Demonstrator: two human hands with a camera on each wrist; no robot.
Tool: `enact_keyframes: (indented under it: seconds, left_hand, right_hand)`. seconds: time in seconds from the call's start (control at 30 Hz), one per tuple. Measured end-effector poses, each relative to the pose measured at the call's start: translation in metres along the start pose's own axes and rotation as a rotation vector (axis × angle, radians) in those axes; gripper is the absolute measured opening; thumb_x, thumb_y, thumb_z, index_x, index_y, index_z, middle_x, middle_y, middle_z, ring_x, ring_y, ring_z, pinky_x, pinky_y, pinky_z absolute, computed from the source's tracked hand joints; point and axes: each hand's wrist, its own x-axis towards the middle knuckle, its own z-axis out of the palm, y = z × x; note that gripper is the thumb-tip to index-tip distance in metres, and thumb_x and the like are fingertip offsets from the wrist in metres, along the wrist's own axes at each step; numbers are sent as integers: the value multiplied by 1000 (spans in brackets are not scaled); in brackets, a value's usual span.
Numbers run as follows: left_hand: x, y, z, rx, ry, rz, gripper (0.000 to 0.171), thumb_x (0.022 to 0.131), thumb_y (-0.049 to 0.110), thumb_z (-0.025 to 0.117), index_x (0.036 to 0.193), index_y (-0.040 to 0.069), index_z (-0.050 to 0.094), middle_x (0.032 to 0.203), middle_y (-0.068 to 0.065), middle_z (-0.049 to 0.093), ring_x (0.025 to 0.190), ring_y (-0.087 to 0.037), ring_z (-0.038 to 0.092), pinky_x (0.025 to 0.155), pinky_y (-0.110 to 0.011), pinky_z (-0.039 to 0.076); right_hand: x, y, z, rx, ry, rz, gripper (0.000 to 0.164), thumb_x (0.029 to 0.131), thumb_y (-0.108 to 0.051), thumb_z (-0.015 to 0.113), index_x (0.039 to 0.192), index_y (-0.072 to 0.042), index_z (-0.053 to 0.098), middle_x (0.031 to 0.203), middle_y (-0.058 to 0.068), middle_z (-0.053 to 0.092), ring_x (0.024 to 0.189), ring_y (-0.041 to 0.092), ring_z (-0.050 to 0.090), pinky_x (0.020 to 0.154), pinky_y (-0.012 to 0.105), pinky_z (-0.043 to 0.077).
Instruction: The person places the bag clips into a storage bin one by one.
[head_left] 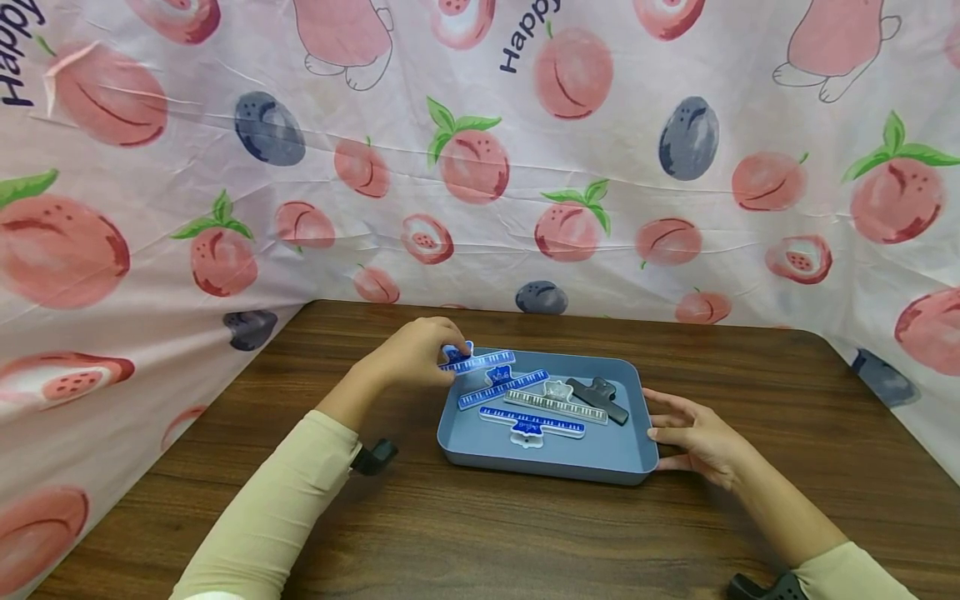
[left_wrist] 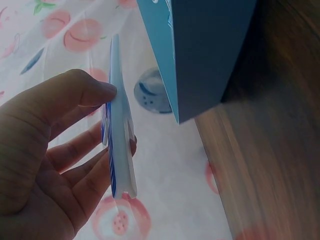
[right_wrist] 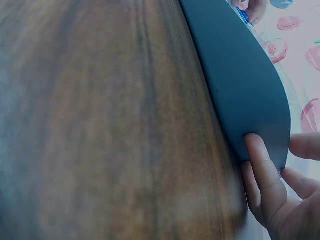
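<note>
My left hand (head_left: 412, 350) pinches a blue music clip (head_left: 491, 360) with a piano-key strip above the back left corner of a blue-grey tray (head_left: 600, 458). Seen edge-on in the left wrist view, this clip (left_wrist: 118, 135) sits between thumb and fingers, apart from the tray wall. Inside the tray lie another blue clip (head_left: 517, 387), a clear clip with black-and-white keys (head_left: 555, 406), a black clip (head_left: 609, 403) and a blue clip (head_left: 531, 423) at the front. My right hand (head_left: 708, 442) touches the tray's right side, fingers against its outer wall (right_wrist: 250, 90).
The tray stands on a dark wood-grain table (head_left: 435, 533). Behind and beside the table hangs a fruit-print cloth (head_left: 480, 242). Dark wrist devices show at the left cuff (head_left: 373, 457) and right cuff (head_left: 765, 587).
</note>
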Motion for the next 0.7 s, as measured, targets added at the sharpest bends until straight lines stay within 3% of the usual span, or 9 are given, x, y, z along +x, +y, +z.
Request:
enact_keyframes:
  seconds: [0.33, 0.53, 0.7]
  left_hand:
    - [17, 15, 2, 15, -69, 7, 26, 77, 14, 77, 102, 14, 75, 114, -3, 63, 81, -19, 59, 72, -29, 50]
    - [28, 19, 2, 40, -90, 57, 27, 76, 17, 80, 102, 15, 75, 113, -2, 65, 98, -19, 60, 87, -36, 51]
    - [37, 24, 4, 12, -112, 76, 27, 75, 16, 82, 101, 13, 75, 111, -3, 66, 101, -18, 60, 89, -37, 51]
  right_hand:
    - [0, 1, -1, 8, -1, 0, 76, 93, 1, 60, 155, -2, 16, 136, 30, 49, 96, 27, 66, 77, 49, 56]
    - [1, 0, -1, 7, 5, 2, 76, 92, 1, 60, 155, -2, 17, 133, 28, 52, 95, 27, 66, 76, 48, 57]
    - [1, 1, -1, 3, 7, 4, 77, 92, 1, 61, 155, -2, 17, 133, 28, 52, 96, 27, 66, 76, 48, 57]
